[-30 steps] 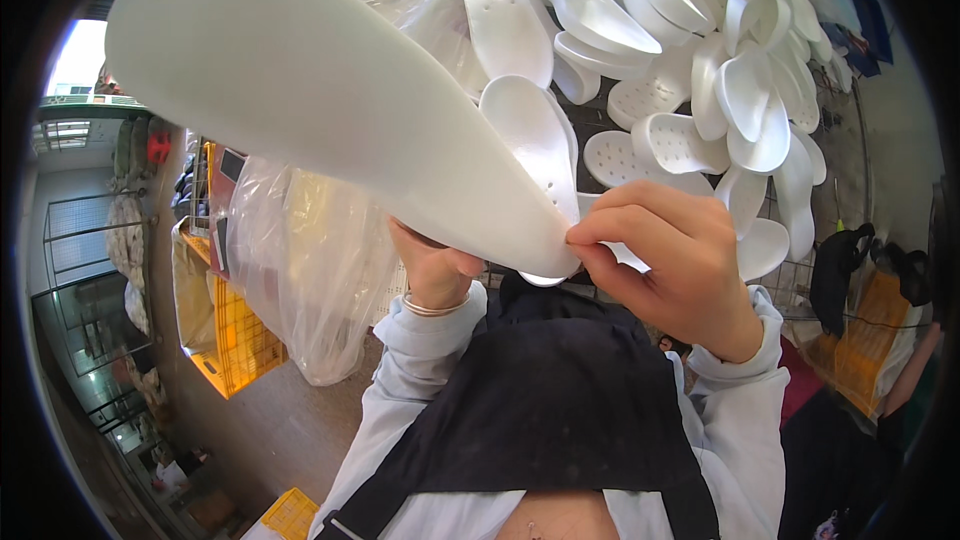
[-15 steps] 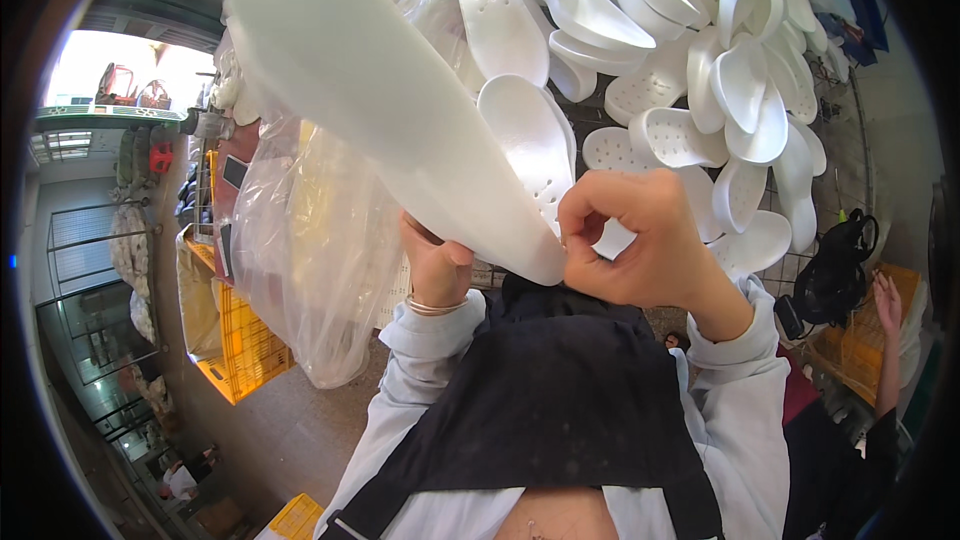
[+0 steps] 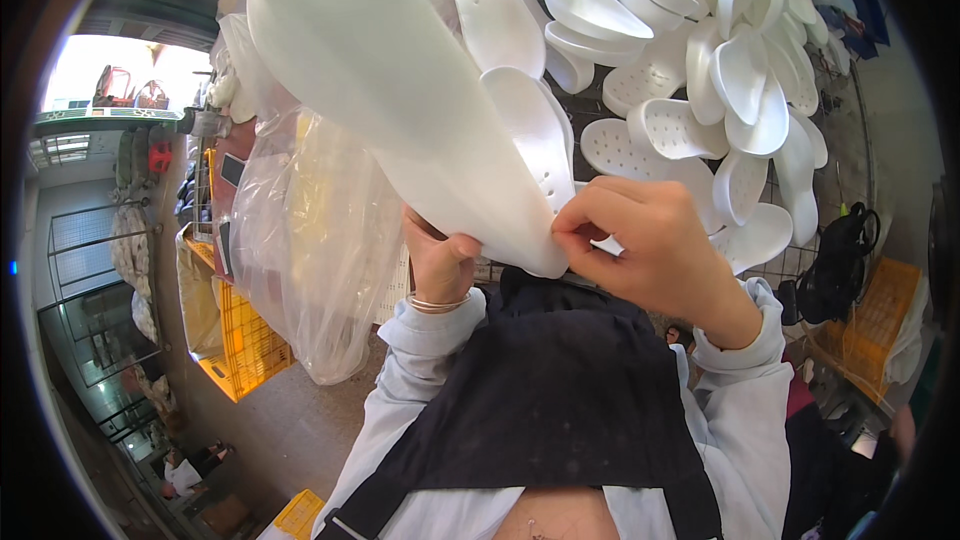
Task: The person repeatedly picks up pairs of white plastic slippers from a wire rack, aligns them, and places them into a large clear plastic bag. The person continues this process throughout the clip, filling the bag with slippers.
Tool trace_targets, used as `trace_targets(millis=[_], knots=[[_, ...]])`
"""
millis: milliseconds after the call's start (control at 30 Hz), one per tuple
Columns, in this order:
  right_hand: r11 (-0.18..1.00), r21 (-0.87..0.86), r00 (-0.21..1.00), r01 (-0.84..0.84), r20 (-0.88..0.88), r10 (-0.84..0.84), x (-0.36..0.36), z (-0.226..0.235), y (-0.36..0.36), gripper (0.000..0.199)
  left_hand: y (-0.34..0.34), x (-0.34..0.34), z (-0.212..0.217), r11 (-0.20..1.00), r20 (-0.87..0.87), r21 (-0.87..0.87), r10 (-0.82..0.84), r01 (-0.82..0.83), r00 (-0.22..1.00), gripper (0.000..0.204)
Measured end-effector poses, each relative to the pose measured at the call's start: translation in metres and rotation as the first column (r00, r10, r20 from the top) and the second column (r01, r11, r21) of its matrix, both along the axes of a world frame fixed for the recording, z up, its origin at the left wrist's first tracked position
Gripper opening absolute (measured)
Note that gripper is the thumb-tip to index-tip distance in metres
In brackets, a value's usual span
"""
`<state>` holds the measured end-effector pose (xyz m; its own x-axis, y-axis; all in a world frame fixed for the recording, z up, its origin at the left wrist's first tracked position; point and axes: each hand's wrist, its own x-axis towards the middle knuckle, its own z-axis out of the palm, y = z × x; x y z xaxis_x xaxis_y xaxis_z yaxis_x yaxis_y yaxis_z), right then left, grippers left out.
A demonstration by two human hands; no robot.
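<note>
A long white insole with a smooth face is held up close in front of me, slanting from the upper left down to the middle. My left hand grips its near edge, thumb on top and the other fingers hidden beneath. At its narrow lower end, my right hand is closed in a pinch against the edge. Whether a tiny bit of something is between those fingertips cannot be made out. Just behind the held piece lies a white insole with holes.
A pile of white insoles, several dotted with holes, covers a wire-grid table ahead. Left of me hangs a clear plastic bag beside a yellow crate. A black bag, another yellow crate and a co-worker are at the right.
The held insole has shifted slightly right and down. My right fingers have moved a little up along its end edge. At the right, the co-worker's raised hand has dropped.
</note>
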<state>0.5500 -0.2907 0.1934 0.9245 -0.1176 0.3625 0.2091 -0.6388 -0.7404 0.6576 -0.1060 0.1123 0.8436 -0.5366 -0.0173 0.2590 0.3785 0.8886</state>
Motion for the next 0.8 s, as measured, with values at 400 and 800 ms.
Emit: trace_targets(millis=[400, 800], knots=[[0.889, 0.456, 0.977, 0.043, -0.207, 0.058, 0.004, -0.024, -0.017, 0.014, -0.012, 0.001, -0.007, 0.991, -0.126, -0.076, -0.122, 0.113, 0.985, 0.068], [0.761, 0.419, 0.865, 0.495, -0.162, -0.474, -0.033, -0.094, -0.111, 0.049, -0.046, 0.052, -0.149, 0.612, -0.114, 0.746, -0.273, 0.264, 0.955, 0.053]])
